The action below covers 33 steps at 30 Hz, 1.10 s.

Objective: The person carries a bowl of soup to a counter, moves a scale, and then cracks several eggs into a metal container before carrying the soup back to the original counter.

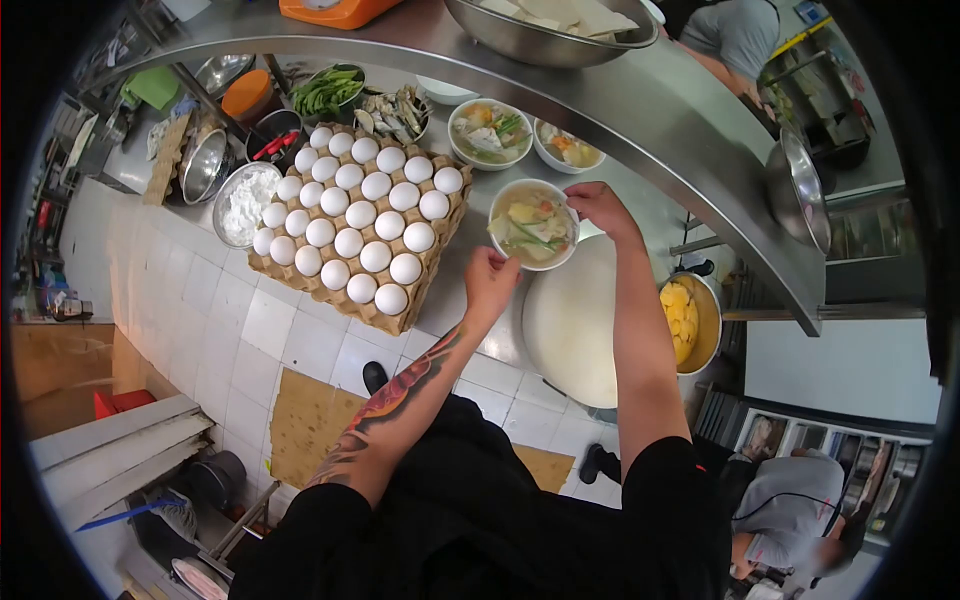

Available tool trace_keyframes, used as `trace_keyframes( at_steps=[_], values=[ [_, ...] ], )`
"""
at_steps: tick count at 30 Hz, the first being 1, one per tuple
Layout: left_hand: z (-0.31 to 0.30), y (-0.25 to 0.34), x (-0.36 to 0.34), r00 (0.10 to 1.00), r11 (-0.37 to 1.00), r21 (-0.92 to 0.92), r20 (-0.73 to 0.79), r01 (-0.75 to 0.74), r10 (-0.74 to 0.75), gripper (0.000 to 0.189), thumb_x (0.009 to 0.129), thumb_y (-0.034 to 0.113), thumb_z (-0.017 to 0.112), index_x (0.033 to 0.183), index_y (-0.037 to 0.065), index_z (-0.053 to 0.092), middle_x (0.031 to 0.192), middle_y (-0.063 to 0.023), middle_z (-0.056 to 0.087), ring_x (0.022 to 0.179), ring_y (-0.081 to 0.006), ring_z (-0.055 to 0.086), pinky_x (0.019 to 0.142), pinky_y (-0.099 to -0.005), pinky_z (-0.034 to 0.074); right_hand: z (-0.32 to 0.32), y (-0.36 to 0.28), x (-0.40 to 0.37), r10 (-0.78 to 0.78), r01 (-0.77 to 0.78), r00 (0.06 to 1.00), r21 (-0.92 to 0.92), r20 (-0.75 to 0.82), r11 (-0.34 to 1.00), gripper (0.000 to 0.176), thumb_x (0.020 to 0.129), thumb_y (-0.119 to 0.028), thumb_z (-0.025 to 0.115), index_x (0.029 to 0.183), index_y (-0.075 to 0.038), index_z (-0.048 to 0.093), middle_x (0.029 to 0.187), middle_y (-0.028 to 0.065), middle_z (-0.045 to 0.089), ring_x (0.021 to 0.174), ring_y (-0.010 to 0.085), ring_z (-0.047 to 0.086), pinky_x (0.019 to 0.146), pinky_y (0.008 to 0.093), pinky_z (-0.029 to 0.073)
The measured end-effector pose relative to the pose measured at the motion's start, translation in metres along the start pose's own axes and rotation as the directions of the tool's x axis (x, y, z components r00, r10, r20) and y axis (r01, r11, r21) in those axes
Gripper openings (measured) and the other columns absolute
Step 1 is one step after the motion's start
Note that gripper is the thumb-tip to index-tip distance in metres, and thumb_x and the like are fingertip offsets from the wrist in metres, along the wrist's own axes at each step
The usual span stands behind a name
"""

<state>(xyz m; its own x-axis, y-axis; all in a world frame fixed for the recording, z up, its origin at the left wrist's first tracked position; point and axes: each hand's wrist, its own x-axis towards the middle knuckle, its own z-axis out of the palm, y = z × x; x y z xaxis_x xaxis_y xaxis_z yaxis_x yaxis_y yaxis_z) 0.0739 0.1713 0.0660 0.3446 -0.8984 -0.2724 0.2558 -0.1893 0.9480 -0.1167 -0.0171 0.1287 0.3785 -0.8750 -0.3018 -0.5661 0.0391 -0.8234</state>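
Between my two hands is a white bowl of soup [530, 262] with vegetable pieces and green stalks in broth. My left hand [492, 282] pinches its rim at the near left, fingers closed. At the far right of the rim, my right hand [604, 208] grips with thumb and fingers. A round white board [572, 325] lies just right of and below the bowl. Two similar bowls stand behind it, one soup bowl [489, 134] at the left and another [568, 146] at the right. A carton tray of white eggs [400, 322] is left of my left hand.
A steel shelf [640, 110] curves above the counter, bearing a large metal bowl [560, 48]. A pot of yellow pieces [680, 320] stands at right. A bowl of white powder [247, 205] sits beside the eggs. One person [795, 500] is at lower right, another [735, 40] at upper right.
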Motion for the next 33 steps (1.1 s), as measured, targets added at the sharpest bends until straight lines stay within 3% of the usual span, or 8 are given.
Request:
trace_keyframes(
  at_steps=[2,9,11,18,24,33],
  values=[
    [-0.006,0.017,-0.017,0.998,0.996,-0.083,0.067,0.022,-0.016,0.023,0.087,0.01,0.07,0.095,-0.003,0.052,0.078,-0.0113,0.063,0.066,-0.0161,0.067,0.058,-0.0286,0.056,-0.005,-0.019,-0.028,0.001,-0.001,1.0,0.012,-0.008,1.0,0.028,0.083,-0.014,0.068,0.105,0.003,0.073,0.086,0.0066,0.072,0.075,0.0139,0.066,0.07,0.0279,0.054],
    [-0.061,0.083,-0.092,0.95,0.986,-0.069,0.286,0.152,-0.126,0.022,0.089,0.009,0.068,0.093,-0.002,0.05,0.083,-0.0124,0.063,0.067,-0.0171,0.067,0.061,-0.0295,0.058,0.01,-0.073,-0.145,0.079,-0.068,0.992,0.107,-0.098,0.992,0.028,0.081,-0.012,0.068,0.102,0.006,0.072,0.085,0.0079,0.071,0.074,0.0149,0.067,0.069,0.0275,0.055],
    [-0.088,0.095,-0.114,0.897,0.964,-0.096,0.4,0.247,-0.19,0.018,0.092,0.01,0.064,0.095,0.0,0.05,0.084,-0.0119,0.064,0.073,-0.0182,0.068,0.066,-0.0312,0.059,0.027,-0.103,-0.185,0.099,-0.087,0.988,0.099,-0.122,0.991,0.027,0.081,-0.011,0.068,0.101,0.007,0.072,0.085,0.0086,0.071,0.074,0.0153,0.067,0.069,0.0277,0.055],
    [-0.228,0.142,-0.173,0.808,0.943,-0.018,0.521,0.333,-0.276,0.016,0.094,0.012,0.063,0.095,0.002,0.051,0.085,-0.0095,0.065,0.073,-0.017,0.069,0.069,-0.0292,0.058,0.137,-0.181,-0.277,0.163,-0.135,0.978,0.203,-0.131,0.97,0.025,0.082,-0.009,0.067,0.1,0.008,0.071,0.085,0.0092,0.071,0.073,0.0142,0.068,0.069,0.0271,0.057],
    [-0.398,0.176,-0.202,0.843,0.962,0.059,0.47,0.266,-0.262,0.014,0.094,0.012,0.063,0.094,0.003,0.052,0.085,-0.008,0.064,0.073,-0.0155,0.068,0.068,-0.0291,0.058,0.284,-0.255,-0.292,0.13,-0.113,0.991,0.279,-0.042,0.953,0.025,0.085,-0.008,0.068,0.104,0.008,0.07,0.088,0.0086,0.072,0.074,0.0126,0.068,0.068,0.0265,0.057],
    [-0.66,0.199,-0.209,0.975,0.98,0.02,0.103,0.196,-0.197,0.015,0.093,0.011,0.065,0.094,0.001,0.053,0.082,-0.0078,0.064,0.07,-0.0144,0.068,0.064,-0.0272,0.058,0.537,-0.359,-0.186,-0.056,-0.028,0.968,0.332,0.243,0.943,0.024,0.085,-0.005,0.069,0.105,0.008,0.068,0.087,0.0078,0.071,0.073,0.0125,0.068,0.066,0.0273,0.057]
  ],
)
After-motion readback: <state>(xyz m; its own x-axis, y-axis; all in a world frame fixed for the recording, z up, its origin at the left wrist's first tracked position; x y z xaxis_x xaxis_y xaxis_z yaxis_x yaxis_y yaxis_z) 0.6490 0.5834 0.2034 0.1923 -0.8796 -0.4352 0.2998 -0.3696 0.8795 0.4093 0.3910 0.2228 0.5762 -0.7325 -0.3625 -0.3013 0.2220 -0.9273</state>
